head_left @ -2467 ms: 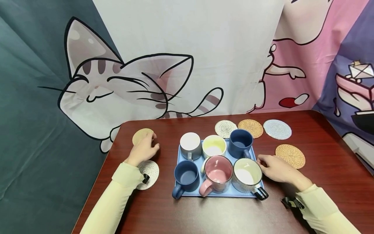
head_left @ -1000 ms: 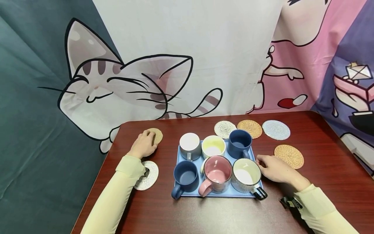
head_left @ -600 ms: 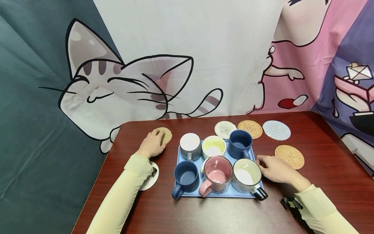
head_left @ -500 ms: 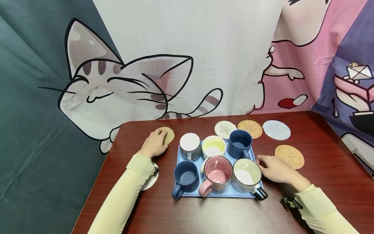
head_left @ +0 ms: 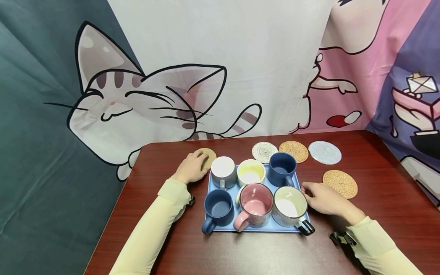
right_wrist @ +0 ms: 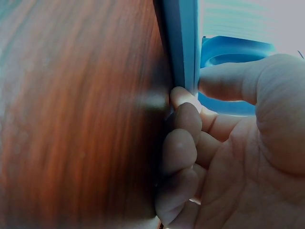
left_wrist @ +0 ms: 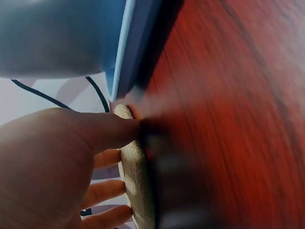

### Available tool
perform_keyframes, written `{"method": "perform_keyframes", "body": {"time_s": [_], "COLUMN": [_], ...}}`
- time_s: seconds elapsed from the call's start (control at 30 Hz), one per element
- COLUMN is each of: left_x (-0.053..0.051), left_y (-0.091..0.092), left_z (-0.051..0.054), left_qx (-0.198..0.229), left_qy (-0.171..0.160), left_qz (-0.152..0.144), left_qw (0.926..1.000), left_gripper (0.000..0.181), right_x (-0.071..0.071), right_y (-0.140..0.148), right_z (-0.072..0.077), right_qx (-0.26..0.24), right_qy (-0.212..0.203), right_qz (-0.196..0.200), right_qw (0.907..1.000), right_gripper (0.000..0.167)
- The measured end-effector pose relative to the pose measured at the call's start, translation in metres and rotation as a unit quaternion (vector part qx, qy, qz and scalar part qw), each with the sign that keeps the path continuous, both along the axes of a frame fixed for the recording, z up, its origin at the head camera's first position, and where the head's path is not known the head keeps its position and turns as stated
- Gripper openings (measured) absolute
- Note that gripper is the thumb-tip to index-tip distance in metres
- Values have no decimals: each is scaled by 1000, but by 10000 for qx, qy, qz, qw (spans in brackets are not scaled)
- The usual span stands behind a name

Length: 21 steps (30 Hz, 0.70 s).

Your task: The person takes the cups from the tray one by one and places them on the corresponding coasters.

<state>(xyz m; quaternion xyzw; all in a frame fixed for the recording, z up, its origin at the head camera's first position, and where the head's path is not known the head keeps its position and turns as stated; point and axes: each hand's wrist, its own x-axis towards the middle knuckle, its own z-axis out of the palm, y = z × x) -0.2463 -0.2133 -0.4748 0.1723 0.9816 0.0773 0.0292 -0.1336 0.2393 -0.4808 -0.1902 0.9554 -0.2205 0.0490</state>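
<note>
My left hand (head_left: 190,168) touches a round tan woven coaster (head_left: 210,157) lying flat by the tray's back left corner. In the left wrist view, the fingertips (left_wrist: 104,191) rest fairly straight on the coaster (left_wrist: 135,179), and the thumb lies at its near edge. The blue tray (head_left: 247,230) carries several mugs: a white and grey mug (head_left: 224,175), a yellow-lined one (head_left: 251,172), dark blue ones and a pink mug (head_left: 256,202) among them. My right hand (head_left: 324,198) pinches the tray's right rim, thumb above and fingers curled against its side.
A cream mug (head_left: 290,206) with a black handle sits at the tray's front right. Behind the tray lie a white coaster (head_left: 264,149), an orange-tan coaster (head_left: 297,151) and a pale blue coaster (head_left: 324,152). Another woven coaster (head_left: 340,184) lies beyond my right hand.
My left hand has slid the tan coaster rightward along the table to the tray's corner. The left forearm now covers most of the white speckled coaster. My right hand keeps its place on the tray.
</note>
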Motion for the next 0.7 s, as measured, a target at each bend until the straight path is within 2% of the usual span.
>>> {"method": "perform_keyframes", "body": {"time_s": [0.33,0.7], "left_x": [-4,-8], "left_y": [5,10], "left_z": [-1,-5], "left_qx": [119,366], "left_qy": [-16,1], "left_qz": [-487,-768], "left_qw": [9987,9964], "left_gripper": [57,49], "right_x": [-1,-1], "right_y": [0,1], "right_z": [-2,-2], "right_qx": [10,-27], "right_qy": [-18,-33], "right_qz": [-3,-13], "right_qw": [10000,10000], "right_gripper": [24,24]}}
